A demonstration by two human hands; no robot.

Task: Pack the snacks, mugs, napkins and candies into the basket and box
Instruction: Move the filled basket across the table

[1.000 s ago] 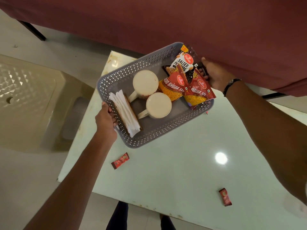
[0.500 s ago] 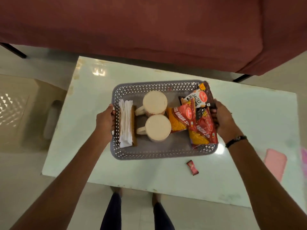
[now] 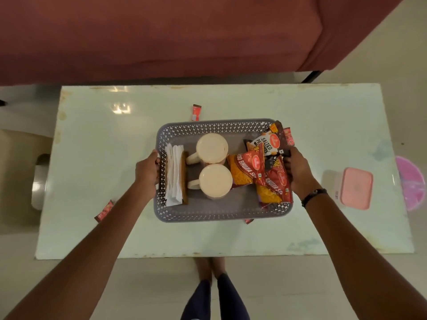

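A grey perforated basket [image 3: 215, 128] is over the middle of the pale table. My left hand [image 3: 147, 170] grips its left rim and my right hand [image 3: 298, 174] grips its right rim. Inside stand a napkin holder with white napkins [image 3: 174, 175], two cream mugs [image 3: 212, 147] [image 3: 216, 180], and red snack packets [image 3: 272, 183] with a salted-peanuts packet [image 3: 265, 144]. Red candies lie loose on the table: one behind the basket [image 3: 196, 112], one at its right corner [image 3: 290, 136], one at the front left [image 3: 104, 211], one peeking from under the front rim [image 3: 249, 221]. A pink box [image 3: 357, 191] sits at the right.
A maroon sofa [image 3: 161, 35] runs along the far side of the table [image 3: 323, 116]. A beige plastic chair [image 3: 20, 172] stands at the left. A pink round lid [image 3: 410, 183] lies beyond the table's right edge. My legs show below the near edge.
The basket, held by both hands, has come from the table's far left corner to its middle. The view has swung and widened, bringing the pink box and more candies into sight.
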